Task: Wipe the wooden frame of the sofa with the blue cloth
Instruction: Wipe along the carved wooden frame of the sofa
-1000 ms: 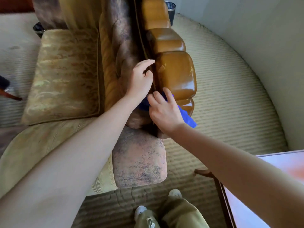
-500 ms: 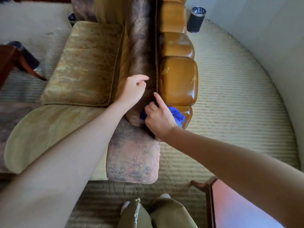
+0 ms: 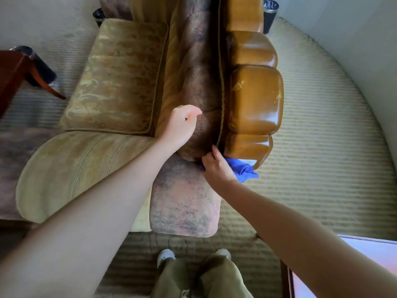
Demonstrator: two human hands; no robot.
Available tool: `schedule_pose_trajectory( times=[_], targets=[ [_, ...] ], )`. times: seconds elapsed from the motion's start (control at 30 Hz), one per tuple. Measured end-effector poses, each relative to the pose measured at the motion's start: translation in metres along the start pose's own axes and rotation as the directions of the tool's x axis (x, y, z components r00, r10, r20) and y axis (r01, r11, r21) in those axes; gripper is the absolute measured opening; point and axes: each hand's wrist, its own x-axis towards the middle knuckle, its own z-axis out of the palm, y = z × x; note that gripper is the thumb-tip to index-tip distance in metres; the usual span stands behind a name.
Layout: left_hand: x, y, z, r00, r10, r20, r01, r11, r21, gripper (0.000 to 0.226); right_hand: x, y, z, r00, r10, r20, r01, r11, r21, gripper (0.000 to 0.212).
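The sofa's glossy brown wooden frame (image 3: pixel 254 100) runs up the middle right as a row of rounded blocks beside the mottled padded back (image 3: pixel 200 82). My right hand (image 3: pixel 217 167) grips the bunched blue cloth (image 3: pixel 241 169) against the underside of the lowest block of the frame; part of the cloth is hidden by the hand. My left hand (image 3: pixel 181 125) rests on the padded back just left of the frame, fingers loosely curled with nothing in them.
A gold seat cushion (image 3: pixel 116 82) lies left of the back, and the mottled armrest (image 3: pixel 184 203) is below the hands. A black bin (image 3: pixel 269 15) stands behind the sofa. A dark wooden table (image 3: pixel 15 69) is at the left, a glossy table (image 3: pixel 352 265) at the lower right. My feet (image 3: pixel 165 255) stand on ribbed carpet.
My right hand has slid the blue cloth down to the lowest block of the frame. My left hand has drawn back from the frame edge and its fingers have curled.
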Motion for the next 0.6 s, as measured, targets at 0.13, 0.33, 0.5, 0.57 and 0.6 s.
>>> schedule_pose_trajectory(
  times=[0.13, 0.33, 0.5, 0.57, 0.6],
  targets=[
    [-0.004, 0.007, 0.004, 0.997, 0.065, 0.046, -0.066, 0.998, 0.017, 0.033, -0.026, 0.008, -0.005, 1.0, 0.019, 0.008, -0.019, 1.0, -0.003, 0.023],
    [0.003, 0.027, 0.005, 0.992, 0.126, 0.021, -0.126, 0.992, -0.011, 0.033, -0.026, 0.059, -0.043, 0.895, 0.345, -0.282, -0.332, 0.939, 0.095, 0.02],
    [0.007, 0.021, -0.004, 0.99, 0.111, -0.092, -0.117, 0.991, -0.066, 0.034, 0.003, 0.061, -0.055, 0.927, 0.363, -0.093, -0.366, 0.93, -0.024, 0.033],
    [0.01, 0.007, -0.009, 0.992, 0.093, -0.088, -0.097, 0.994, -0.044, 0.034, 0.007, 0.044, -0.047, 0.946, 0.32, -0.048, -0.321, 0.947, -0.021, 0.035],
    [0.011, 0.001, -0.01, 0.994, 0.082, -0.075, -0.085, 0.996, -0.035, 0.035, 0.008, 0.035, -0.041, 0.953, 0.302, -0.038, -0.303, 0.953, -0.01, 0.036]
  ],
)
